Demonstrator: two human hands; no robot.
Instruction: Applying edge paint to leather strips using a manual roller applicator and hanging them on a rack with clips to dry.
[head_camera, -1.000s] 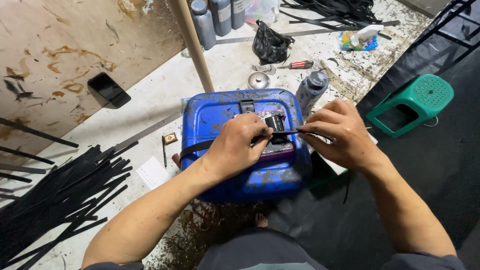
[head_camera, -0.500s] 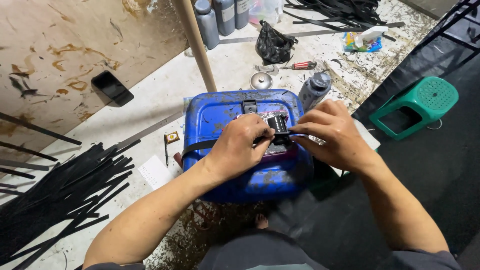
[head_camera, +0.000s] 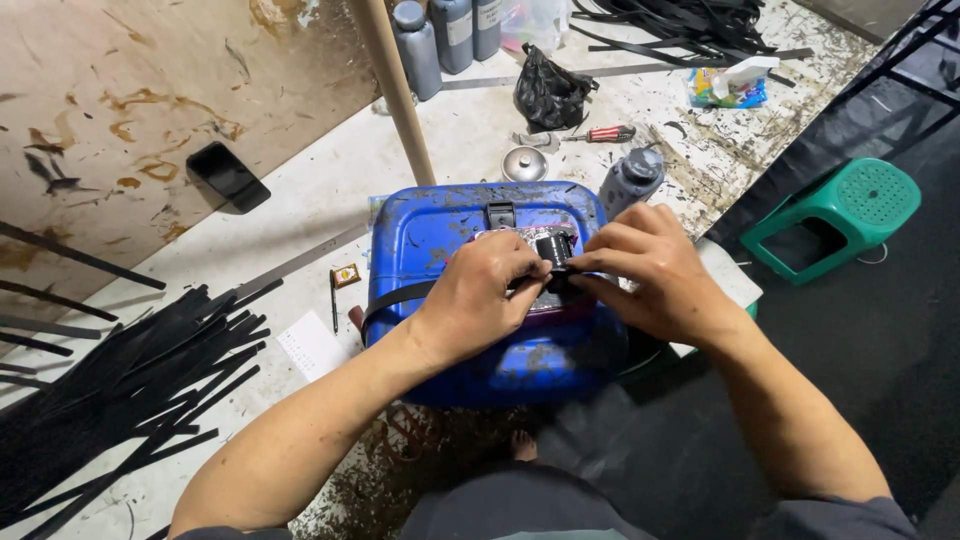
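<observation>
Where hands meet: paint-splashed floor (head_camera: 300, 200).

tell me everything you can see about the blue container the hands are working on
The blue container looks like a hard plastic case with rounded corners, lying flat on the pale, stained floor in front of the person. Its lid is scuffed and smeared with grime, with a black latch at the far edge. A black strap runs across the top. The left hand and right hand rest on it, pinching a small black piece.
</observation>
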